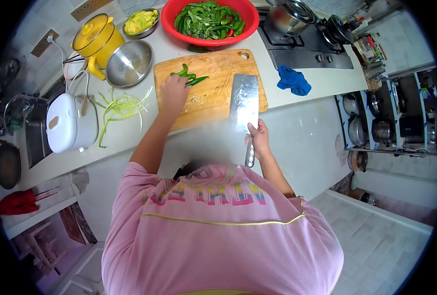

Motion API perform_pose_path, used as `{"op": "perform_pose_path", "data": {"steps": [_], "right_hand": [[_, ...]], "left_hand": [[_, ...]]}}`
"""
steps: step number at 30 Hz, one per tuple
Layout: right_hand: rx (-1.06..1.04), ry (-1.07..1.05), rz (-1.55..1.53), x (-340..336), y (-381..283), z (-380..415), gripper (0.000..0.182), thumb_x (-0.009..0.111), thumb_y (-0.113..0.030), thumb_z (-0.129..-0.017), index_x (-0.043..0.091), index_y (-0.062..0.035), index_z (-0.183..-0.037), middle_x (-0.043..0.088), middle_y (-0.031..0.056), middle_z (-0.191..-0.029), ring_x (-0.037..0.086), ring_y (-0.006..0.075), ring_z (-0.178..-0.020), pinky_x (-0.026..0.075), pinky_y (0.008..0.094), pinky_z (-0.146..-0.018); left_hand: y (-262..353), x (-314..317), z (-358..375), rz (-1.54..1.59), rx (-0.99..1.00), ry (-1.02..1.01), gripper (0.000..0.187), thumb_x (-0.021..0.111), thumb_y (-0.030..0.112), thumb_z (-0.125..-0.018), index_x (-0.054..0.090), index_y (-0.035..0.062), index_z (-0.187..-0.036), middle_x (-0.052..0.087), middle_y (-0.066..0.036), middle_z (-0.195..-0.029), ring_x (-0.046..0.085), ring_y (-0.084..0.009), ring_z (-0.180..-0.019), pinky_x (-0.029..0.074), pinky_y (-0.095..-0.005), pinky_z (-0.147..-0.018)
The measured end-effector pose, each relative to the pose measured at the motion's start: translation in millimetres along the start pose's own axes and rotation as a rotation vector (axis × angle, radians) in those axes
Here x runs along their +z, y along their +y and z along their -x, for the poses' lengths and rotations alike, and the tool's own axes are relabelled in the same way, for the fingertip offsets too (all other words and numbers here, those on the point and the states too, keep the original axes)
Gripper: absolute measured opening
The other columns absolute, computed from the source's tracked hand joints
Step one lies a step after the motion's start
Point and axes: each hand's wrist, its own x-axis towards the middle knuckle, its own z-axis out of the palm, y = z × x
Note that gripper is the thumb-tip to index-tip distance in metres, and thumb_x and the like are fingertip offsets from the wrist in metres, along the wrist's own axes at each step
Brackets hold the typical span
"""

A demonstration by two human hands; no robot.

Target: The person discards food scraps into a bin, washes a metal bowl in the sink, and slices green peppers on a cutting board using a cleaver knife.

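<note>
Wooden cutting board (218, 66) beneath and beyond left hand (175, 91). Beyond right hand (260, 140), closed round its handle, cleaver (244, 101) with blade pointing away. At left fingertips, nearer than to right hand, green peppers (197, 80), lowest slanting rightward, crosswise to blade. Left fingers bunched, tips partly hidden; cannot tell whether pinching or merely touching.

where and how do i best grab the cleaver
Probably by its handle, coming from the person's side: it points back off the cutting board toward the body, with the cleaver's broad blade over the board.
</note>
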Motion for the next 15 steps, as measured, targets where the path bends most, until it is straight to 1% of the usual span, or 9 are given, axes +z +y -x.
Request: {"op": "perform_pose_path", "data": {"steps": [2, 5, 6, 9, 10, 11, 13, 15], "right_hand": [[0.004, -0.008, 0.011, -1.1, -1.6, -1.2, 0.011, 0.053, -0.005, -0.09, 0.046, -0.004, -0.099, 0.056, 0.0058, -0.077, 0.047, 0.0143, -0.04, 0.039, 0.0281, -0.035], [0.019, -0.006, 0.03, -2.9, -1.3, 1.0, 0.011, 0.052, -0.005, -0.09, 0.046, -0.0038, -0.099, 0.055, 0.006, -0.078, 0.048, 0.0144, -0.04, 0.039, 0.028, -0.035], [0.021, -0.009, 0.032, -4.0, -2.4, -1.2, 0.012, 0.052, -0.005, -0.09, 0.046, -0.0038, -0.1, 0.055, 0.006, -0.078, 0.048, 0.0143, -0.04, 0.039, 0.028, -0.035], [0.032, -0.029, 0.036, -10.1, -4.6, -3.0, 0.013, 0.052, -0.005, -0.089, 0.047, -0.0043, -0.101, 0.055, 0.0055, -0.076, 0.047, 0.0139, -0.04, 0.039, 0.0275, -0.035], [0.035, -0.04, 0.039, -11.7, -7.0, -3.0, 0.014, 0.053, -0.006, -0.089, 0.047, -0.0049, -0.102, 0.055, 0.0049, -0.075, 0.047, 0.0135, -0.04, 0.039, 0.0272, -0.035], [0.037, -0.053, 0.049, -13.6, -9.7, -2.6, 0.016, 0.054, -0.007, -0.089, 0.047, -0.0059, -0.103, 0.055, 0.0038, -0.074, 0.047, 0.0129, -0.04, 0.04, 0.0265, -0.035], [0.058, -0.068, 0.043, -17.3, -12.5, -7.1, 0.016, 0.054, -0.005, -0.089, 0.047, -0.0052, -0.103, 0.055, 0.0044, -0.073, 0.048, 0.0133, -0.038, 0.04, 0.0262, -0.034], [0.062, -0.085, 0.041, -17.6, -21.0, -7.7, 0.016, 0.055, -0.006, -0.089, 0.048, -0.0047, -0.103, 0.055, 0.0046, -0.072, 0.049, 0.0134, -0.038, 0.04, 0.0262, -0.034]], "left_hand": [[-2.8, -4.4, -5.6, 0.058, -0.012, 0.072, 0.018, 0.069, 0.019, -0.075, 0.065, 0.0066, -0.088, 0.058, -0.009, -0.085, 0.056, -0.0273, -0.084, 0.045, -0.0385, -0.073], [-15.5, 2.8, -43.2, 0.27, -0.151, 0.087, 0.016, 0.064, 0.019, -0.081, 0.065, 0.0051, -0.088, 0.06, -0.012, -0.085, 0.059, -0.0289, -0.081, 0.046, -0.0392, -0.072], [-31.5, 17.6, -59.5, 0.235, -0.143, 0.099, 0.018, 0.061, 0.02, -0.083, 0.064, 0.0037, -0.09, 0.062, -0.014, -0.086, 0.061, -0.0307, -0.079, 0.047, -0.0394, -0.072], [-65.7, 60.4, -102.1, 0.296, -0.327, -0.039, 0.024, 0.065, 0.025, -0.078, 0.064, 0.004, -0.091, 0.064, -0.014, -0.086, 0.062, -0.0314, -0.08, 0.048, -0.04, -0.071], [-68.6, 63.7, -113.9, 0.221, -0.391, -0.108, 0.03, 0.07, 0.027, -0.073, 0.065, 0.0051, -0.093, 0.066, -0.014, -0.086, 0.062, -0.0321, -0.081, 0.049, -0.0394, -0.073], [-71.4, 67.6, -123.0, 0.168, -0.428, -0.15, 0.034, 0.072, 0.028, -0.071, 0.065, 0.0052, -0.096, 0.066, -0.014, -0.09, 0.062, -0.0319, -0.085, 0.049, -0.0394, -0.077], [-68.5, 70.9, -134.8, 0.062, -0.499, -0.245, 0.044, 0.076, 0.031, -0.067, 0.066, 0.0052, -0.102, 0.066, -0.015, -0.098, 0.062, -0.0315, -0.094, 0.049, -0.0395, -0.084], [-69.7, 84.6, -145.0, 0.02, -0.581, -0.271, 0.052, 0.08, 0.032, -0.061, 0.065, 0.0064, -0.103, 0.066, -0.014, -0.101, 0.062, -0.0306, -0.095, 0.049, -0.0389, -0.084]]}}
